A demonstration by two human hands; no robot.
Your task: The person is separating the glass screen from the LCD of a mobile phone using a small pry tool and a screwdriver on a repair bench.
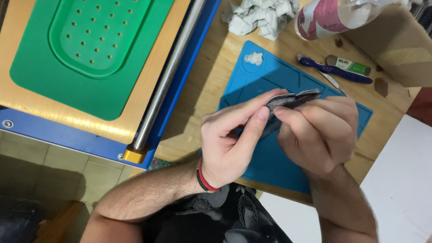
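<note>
Both my hands meet above a blue silicone work mat [270, 76] on a wooden table. My left hand [231, 139], with red and black bands on its wrist, pinches the near end of a thin dark flat part [292, 100] between thumb and forefinger. My right hand [317, 135] grips the same part from the right side, fingers curled around it. The part is seen nearly edge-on, so its face is hidden.
A machine with a green perforated pad [90, 45], blue frame and steel roller bar [168, 74] fills the left. On the table lie crumpled tissue [261, 15], a cotton wad [253, 58], a purple-handled tool [335, 69], a small tube [351, 66], a plastic bottle [328, 18] and cardboard [400, 45].
</note>
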